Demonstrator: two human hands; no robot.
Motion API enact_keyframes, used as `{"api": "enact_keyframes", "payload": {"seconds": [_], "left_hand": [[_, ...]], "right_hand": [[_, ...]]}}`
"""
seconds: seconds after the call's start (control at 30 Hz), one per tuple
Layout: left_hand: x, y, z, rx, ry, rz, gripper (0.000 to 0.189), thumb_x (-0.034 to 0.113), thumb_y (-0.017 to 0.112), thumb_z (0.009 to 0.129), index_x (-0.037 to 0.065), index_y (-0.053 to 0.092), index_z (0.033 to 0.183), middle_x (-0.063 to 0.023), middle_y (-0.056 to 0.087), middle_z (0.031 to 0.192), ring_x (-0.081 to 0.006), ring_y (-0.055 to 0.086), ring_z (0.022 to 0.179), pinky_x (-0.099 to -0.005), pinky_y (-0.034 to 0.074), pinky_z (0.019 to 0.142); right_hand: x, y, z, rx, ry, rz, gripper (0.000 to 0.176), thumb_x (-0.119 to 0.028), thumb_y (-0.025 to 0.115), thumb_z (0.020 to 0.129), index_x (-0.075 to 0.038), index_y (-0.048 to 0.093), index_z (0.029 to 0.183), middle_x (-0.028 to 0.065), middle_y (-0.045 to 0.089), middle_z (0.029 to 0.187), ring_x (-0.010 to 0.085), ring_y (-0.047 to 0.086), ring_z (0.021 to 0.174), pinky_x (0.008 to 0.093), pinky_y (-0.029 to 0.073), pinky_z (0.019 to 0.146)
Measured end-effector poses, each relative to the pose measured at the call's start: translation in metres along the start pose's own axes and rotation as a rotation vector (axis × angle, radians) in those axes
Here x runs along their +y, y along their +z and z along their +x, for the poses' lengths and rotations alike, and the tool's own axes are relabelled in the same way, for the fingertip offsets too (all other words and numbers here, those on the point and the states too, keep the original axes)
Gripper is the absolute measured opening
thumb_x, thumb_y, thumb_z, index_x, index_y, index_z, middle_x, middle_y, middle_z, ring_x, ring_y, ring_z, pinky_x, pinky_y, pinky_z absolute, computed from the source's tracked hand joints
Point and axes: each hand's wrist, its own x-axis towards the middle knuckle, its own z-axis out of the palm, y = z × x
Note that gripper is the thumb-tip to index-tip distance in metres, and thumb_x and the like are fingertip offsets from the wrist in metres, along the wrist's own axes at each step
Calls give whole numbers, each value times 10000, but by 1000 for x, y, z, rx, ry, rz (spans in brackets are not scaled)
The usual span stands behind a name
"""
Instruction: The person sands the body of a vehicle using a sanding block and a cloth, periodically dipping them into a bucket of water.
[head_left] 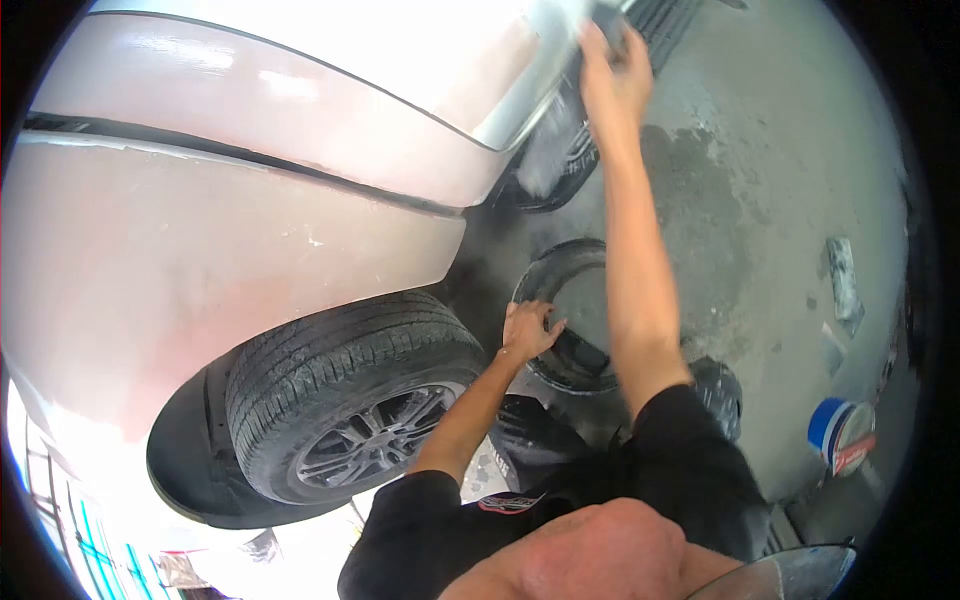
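My right hand [617,85] is stretched far forward, its fingers round a dark block [607,18] beside the edge of a pale, patchy car panel [250,225]. Motion blurs the block and fingertips, and whether the block touches the car cannot be told. Lower down, my left hand [532,330] is over the rim of a black ring [545,275], perhaps a tyre, lying on the floor. Its fingers are apart and nothing shows in them.
A car wheel [350,345] with a grey rim stands left of my left arm. At right on the floor [770,250] are a whitened strip [843,275] and a blue and white tub [835,428]. Beyond the ring is another dark, dusty round object [555,155].
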Motion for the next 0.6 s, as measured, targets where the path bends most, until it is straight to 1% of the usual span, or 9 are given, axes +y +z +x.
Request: {"api": "enact_keyframes", "payload": {"seconds": [0.03, 0.07, 0.1, 0.13, 0.2, 0.33, 0.43, 0.47, 0.6], "left_hand": [[2, 3, 1, -121, 24, 101, 355, 423, 729, 887, 102, 762, 1034, -75, 735, 954, -241, 690, 942, -398, 421, 892], [1, 8, 4, -246, 48, 204, 375, 434, 712, 898, 95, 763, 1048, -98, 736, 974, -258, 688, 975, -407, 419, 904], [-2, 16, 9, -377, 69, 306, 396, 445, 695, 908, 87, 765, 1062, -121, 738, 994, -276, 686, 1008, -415, 417, 916], [-4, 35, 18, -543, -5, 251, 408, 432, 640, 940, 59, 750, 1065, -206, 725, 1049, -342, 680, 1062, -471, 397, 1032], [-8, 95, 37, -602, -247, -106, 435, 418, 619, 952, 13, 745, 1047, -241, 716, 1096, -378, 666, 1118, -514, 405, 1083], [11, 183, 59, -591, -224, -226, 505, 410, 613, 929, -3, 687, 1211, -270, 656, 1287, -453, 614, 1212, -498, 475, 1016], [26, 218, 46, -757, -231, -126, 420, 233, 499, 977, 3, 614, 1310, -216, 636, 1351, -383, 635, 1197, -458, 465, 1075], [30, 226, 41, -783, -230, -113, 378, 239, 513, 985, 9, 624, 1263, -198, 639, 1292, -360, 628, 1151, -449, 468, 1037], [16, 160, 57, -504, -346, -480, 258, 262, 565, 1016, 32, 666, 1076, -125, 652, 1055, -264, 601, 968, -413, 484, 883]], "right_hand": [[-17, -18, -29, 76, 143, 69, 572, -353, 715, 965, 58, 572, 1337, 130, 668, 1145, 166, 618, 996, 274, 491, 868], [-9, -35, -47, 98, 242, 157, 425, -312, 689, 980, 7, 645, 1258, 73, 697, 1042, 135, 611, 901, 304, 499, 830], [6, -50, -66, 119, 313, 203, 417, -309, 677, 993, 11, 643, 1258, 73, 693, 1039, 132, 607, 902, 302, 496, 826], [18, -64, -81, 142, 391, 246, 410, -306, 666, 1006, 16, 640, 1258, 74, 688, 1037, 130, 603, 904, 300, 493, 823], [27, -86, -102, 199, 514, 172, 389, -297, 657, 1017, 21, 643, 1241, 71, 683, 1022, 124, 602, 896, 282, 486, 800], [49, -125, -109, 192, 582, 69, 374, -281, 679, 1001, 26, 659, 1214, 69, 685, 962, 114, 604, 854, 260, 484, 785], [52, -132, -101, 182, 572, 94, 403, -299, 684, 995, 35, 655, 1218, 75, 687, 992, 128, 613, 875, 270, 490, 798], [50, -135, -98, 178, 589, 67, 417, -307, 685, 993, 38, 653, 1224, 81, 687, 998, 134, 617, 880, 274, 492, 805], [43, -139, -87, 205, 600, 62, 459, -332, 693, 982, 45, 648, 1240, 101, 687, 1016, 154, 628, 895, 291, 500, 828]]}}
